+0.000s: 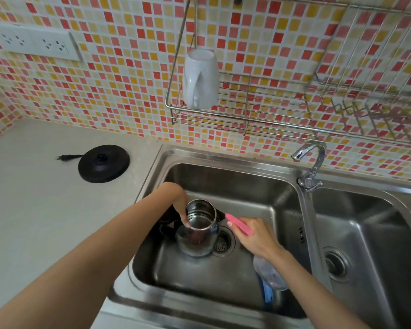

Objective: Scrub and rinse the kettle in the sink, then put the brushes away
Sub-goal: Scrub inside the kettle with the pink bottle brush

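Note:
A steel kettle (197,230) stands open-topped in the left sink basin (259,193), beside the drain strainer (222,243). My left hand (179,203) grips the kettle at its rim, fingers reaching over the left edge; its black handle and lid show dark behind the hand. My right hand (256,236) holds a pink brush handle (239,223) just right of the kettle, the pink end pointing toward it. The bristle end is hidden by the hand.
The black kettle base (103,163) with its plug lies on the counter at left. A tap (311,162) stands between the two basins. A blue and clear item (268,279) lies by the basin's right wall. A white mug (201,78) hangs on the wire rack above.

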